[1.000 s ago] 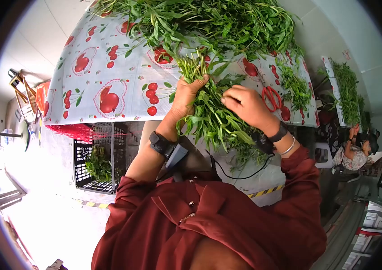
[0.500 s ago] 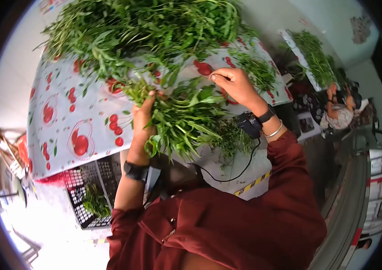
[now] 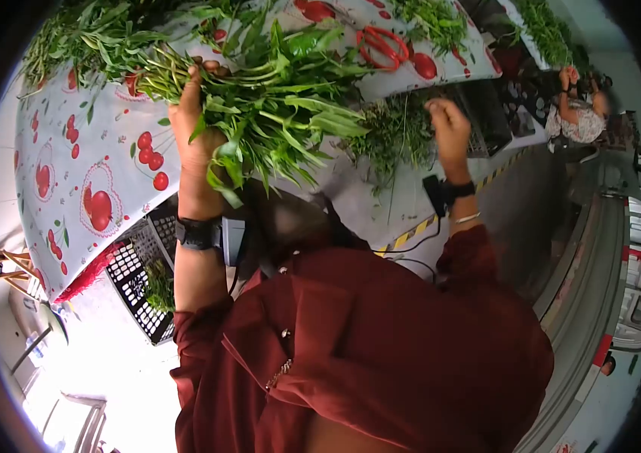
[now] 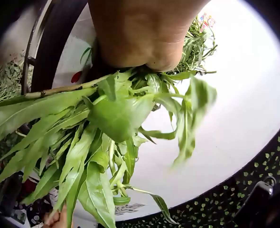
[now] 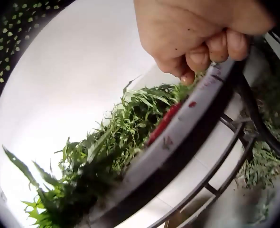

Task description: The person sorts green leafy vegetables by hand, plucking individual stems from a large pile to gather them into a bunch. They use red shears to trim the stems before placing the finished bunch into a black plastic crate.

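In the head view the left hand (image 3: 194, 132) has its grip wrapped around the stems of a bunch of greens (image 3: 275, 113), held over the edge of the bench (image 3: 101, 151), with the right hand (image 3: 449, 124) lower and apart. The left wrist view shows leaves fanning loosely below that grip, so I judge some stems may slide out and drop, because only one hand supports them. In the right wrist view the fingers (image 5: 216, 47) are curled together; whether they pinch anything I cannot tell.

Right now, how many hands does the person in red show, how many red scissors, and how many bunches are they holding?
Hands: 2 (left hand, right hand)
Red scissors: 1
Bunch of greens gripped by the left hand: 1
Total: 4
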{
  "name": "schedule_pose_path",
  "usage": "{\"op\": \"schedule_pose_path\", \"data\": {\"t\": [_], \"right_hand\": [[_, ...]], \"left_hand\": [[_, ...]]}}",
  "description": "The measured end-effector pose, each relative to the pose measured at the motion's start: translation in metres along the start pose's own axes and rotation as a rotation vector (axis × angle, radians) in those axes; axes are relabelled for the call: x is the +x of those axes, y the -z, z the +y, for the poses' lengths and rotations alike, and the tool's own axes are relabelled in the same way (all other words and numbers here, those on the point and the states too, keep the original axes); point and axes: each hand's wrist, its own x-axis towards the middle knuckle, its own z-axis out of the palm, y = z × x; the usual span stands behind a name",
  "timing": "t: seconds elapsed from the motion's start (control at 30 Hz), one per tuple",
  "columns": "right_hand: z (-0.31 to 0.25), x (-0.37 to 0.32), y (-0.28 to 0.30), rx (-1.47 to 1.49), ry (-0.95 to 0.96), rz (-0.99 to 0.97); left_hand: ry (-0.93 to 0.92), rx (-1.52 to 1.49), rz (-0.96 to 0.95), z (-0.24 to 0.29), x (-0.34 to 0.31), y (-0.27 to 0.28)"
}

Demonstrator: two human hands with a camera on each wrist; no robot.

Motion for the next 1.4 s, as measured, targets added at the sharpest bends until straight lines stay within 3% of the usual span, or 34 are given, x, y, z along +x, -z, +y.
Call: {"op": "schedule_pose_path", "data": {"t": [0.03,0.1,0.17,0.27,0.3,0.37,0.43,0.5,0.53,0.6,0.9,1.03,1.23,1.4], "right_hand": [[0.020,-0.023,-0.002,0.009,-0.131,-0.054],[0.052,-0.063,-0.018,-0.105,-0.171,-0.226],[0.115,-0.102,-0.035,-0.510,-0.167,-0.356],[0.143,-0.131,-0.043,-0.561,-0.272,-0.494],[0.143,-0.129,-0.042,-0.547,-0.301,-0.551],[0.143,-0.118,-0.040,-0.465,-0.333,-0.569],[0.134,-0.106,-0.032,-0.393,-0.375,-0.582],[0.115,-0.088,-0.027,-0.295,-0.300,-0.304],[0.104,-0.080,-0.024,-0.293,-0.303,-0.305],[0.078,-0.065,-0.021,-0.157,-0.256,-0.119],[0.011,-0.056,-0.031,0.121,-0.318,0.056],[-0.025,-0.035,-0.030,0.341,-0.240,0.065],[-0.108,0.034,-0.026,0.197,0.044,-0.168],[-0.161,0.096,-0.051,0.043,0.263,-0.403]], "left_hand": [[-0.022,0.008,0.010,0.000,-0.001,-0.003],[-0.037,0.021,0.017,-0.002,-0.001,-0.001],[-0.015,-0.039,-0.061,-0.003,0.004,0.005],[0.067,-0.019,0.025,0.002,0.002,0.005],[-0.002,0.146,-0.051,0.002,0.004,0.010],[0.012,0.051,-0.035,0.000,0.006,0.009],[0.038,-0.052,-0.019,-0.003,0.005,0.008],[0.051,-0.087,-0.058,-0.002,0.008,0.010],[0.058,-0.102,-0.075,-0.002,0.008,0.012],[0.030,-0.081,-0.052,-0.001,0.005,0.008],[-0.032,0.038,-0.033,0.004,-0.009,-0.006],[0.037,0.055,0.071,0.006,-0.006,-0.007],[-0.056,0.014,0.064,0.001,-0.009,-0.012],[-0.023,-0.006,0.069,0.003,-0.011,-0.014]]}}
